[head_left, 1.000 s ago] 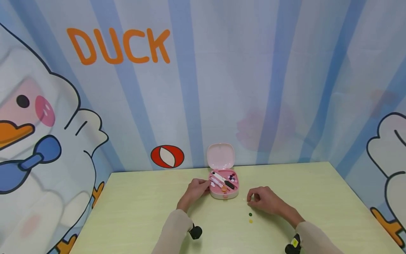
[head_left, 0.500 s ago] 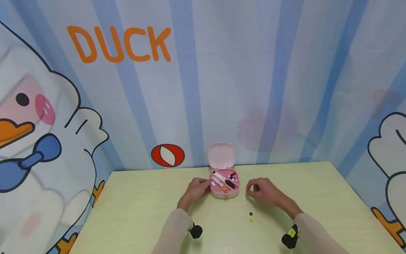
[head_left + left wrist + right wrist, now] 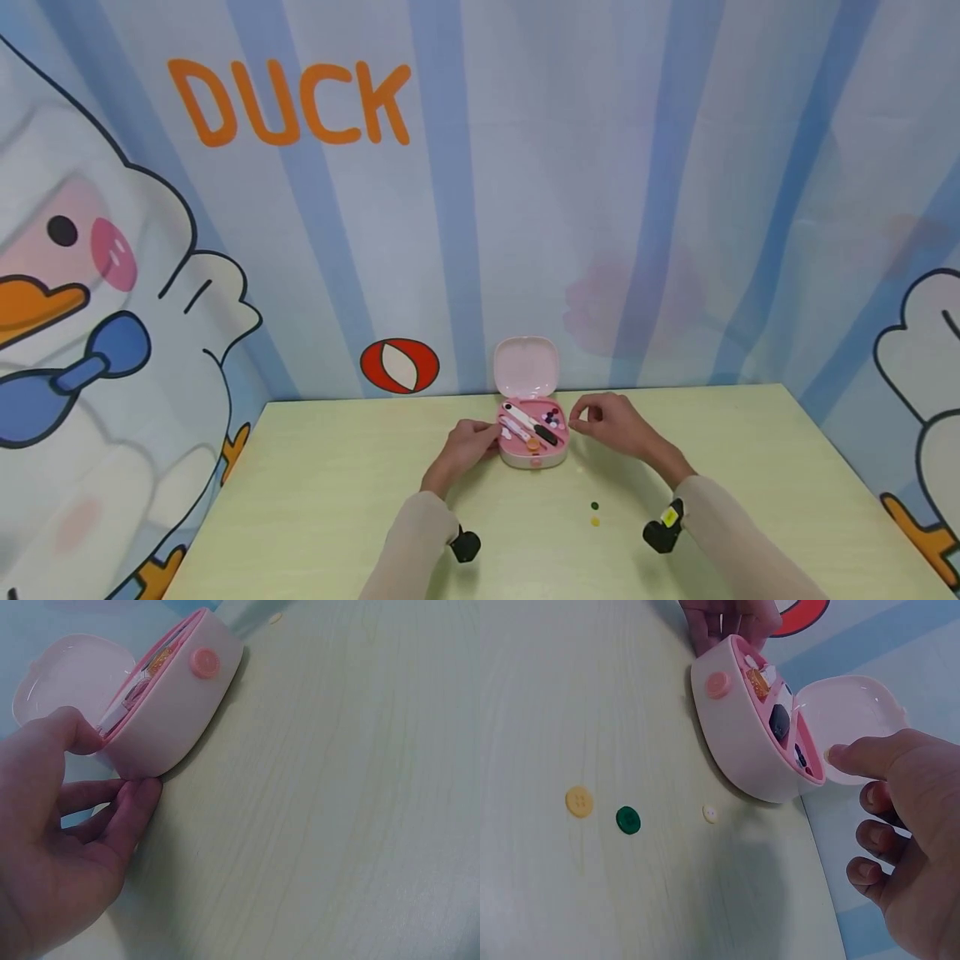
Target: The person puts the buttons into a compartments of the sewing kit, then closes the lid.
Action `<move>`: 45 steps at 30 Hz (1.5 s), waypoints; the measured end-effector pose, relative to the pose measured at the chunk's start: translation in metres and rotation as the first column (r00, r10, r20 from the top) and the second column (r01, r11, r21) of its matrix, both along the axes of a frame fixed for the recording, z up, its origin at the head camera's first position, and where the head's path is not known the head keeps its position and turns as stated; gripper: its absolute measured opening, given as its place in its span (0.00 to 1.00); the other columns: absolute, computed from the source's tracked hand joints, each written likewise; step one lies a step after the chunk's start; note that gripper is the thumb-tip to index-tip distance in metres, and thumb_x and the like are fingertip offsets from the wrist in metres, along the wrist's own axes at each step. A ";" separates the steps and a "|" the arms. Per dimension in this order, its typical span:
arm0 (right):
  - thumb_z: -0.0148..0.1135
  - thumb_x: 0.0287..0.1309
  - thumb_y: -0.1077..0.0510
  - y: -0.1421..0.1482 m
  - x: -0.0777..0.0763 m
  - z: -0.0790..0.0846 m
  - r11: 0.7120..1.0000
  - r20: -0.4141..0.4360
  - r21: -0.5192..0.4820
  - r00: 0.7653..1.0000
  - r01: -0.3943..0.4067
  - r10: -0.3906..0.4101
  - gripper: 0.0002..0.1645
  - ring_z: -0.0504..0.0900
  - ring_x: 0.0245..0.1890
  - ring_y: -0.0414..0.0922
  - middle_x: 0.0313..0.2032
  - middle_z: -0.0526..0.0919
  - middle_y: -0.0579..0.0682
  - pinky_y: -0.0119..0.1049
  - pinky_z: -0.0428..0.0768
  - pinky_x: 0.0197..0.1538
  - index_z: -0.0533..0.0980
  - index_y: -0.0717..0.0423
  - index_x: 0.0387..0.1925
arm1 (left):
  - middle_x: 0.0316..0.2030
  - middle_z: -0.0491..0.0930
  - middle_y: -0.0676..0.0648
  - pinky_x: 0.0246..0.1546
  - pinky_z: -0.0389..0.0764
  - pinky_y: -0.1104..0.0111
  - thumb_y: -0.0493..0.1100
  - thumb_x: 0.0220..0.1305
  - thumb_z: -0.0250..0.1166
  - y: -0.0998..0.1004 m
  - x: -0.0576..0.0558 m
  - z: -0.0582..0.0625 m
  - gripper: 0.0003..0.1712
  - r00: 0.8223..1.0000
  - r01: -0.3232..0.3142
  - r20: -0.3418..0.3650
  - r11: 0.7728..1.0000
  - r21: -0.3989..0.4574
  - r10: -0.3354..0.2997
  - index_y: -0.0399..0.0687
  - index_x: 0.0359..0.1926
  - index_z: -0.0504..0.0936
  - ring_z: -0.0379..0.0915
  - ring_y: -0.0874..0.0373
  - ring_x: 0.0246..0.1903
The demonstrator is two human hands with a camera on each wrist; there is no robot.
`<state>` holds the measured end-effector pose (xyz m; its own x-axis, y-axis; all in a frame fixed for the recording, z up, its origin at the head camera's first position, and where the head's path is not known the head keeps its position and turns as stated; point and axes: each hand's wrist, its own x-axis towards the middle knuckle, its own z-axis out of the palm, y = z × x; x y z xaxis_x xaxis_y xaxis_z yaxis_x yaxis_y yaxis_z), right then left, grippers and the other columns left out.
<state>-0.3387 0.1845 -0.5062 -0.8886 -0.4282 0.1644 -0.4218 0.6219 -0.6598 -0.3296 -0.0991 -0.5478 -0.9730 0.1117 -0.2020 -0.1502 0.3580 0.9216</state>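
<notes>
A small pink-and-white sewing box (image 3: 169,705) stands on the table with its lid (image 3: 527,367) raised. Inside lie a white tool with a black end (image 3: 531,423), an orange piece (image 3: 758,683) and several dark and white buttons (image 3: 551,417). My left hand (image 3: 465,448) grips the box's left side, thumb at the rim and fingers low against the wall. Just past the box's right rim is my right hand (image 3: 617,423), thumb and forefinger together. They pinch what looks like a small pale button (image 3: 828,756), mostly hidden by the fingertip; the other fingers are curled.
On the table (image 3: 337,500) in front of the box lie a yellow button (image 3: 579,802), a green button (image 3: 628,820) and a cream button (image 3: 710,814). A striped cloth backdrop (image 3: 517,208) hangs right behind the table's back edge.
My right hand has risen from beside the loose buttons and moved up and left to the box's right rim. The left hand stays on the box.
</notes>
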 end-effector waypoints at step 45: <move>0.69 0.66 0.57 -0.054 -0.027 -0.004 0.979 0.163 -0.046 0.968 0.200 -0.190 0.09 0.73 0.25 0.45 0.26 0.77 0.50 0.33 0.70 0.26 0.85 0.58 0.43 | 0.47 0.86 0.42 0.54 0.84 0.62 0.48 0.76 0.61 0.001 0.002 0.003 0.25 1.000 -0.020 0.016 0.999 0.027 0.020 0.29 0.59 0.82 0.83 0.55 0.45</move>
<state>-0.3657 0.1308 -0.5104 -0.9707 -0.2374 0.0363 -0.1841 0.6382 -0.7475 -0.3279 -0.0985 -0.5452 -0.9718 0.0978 -0.2147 -0.1720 0.3291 0.9285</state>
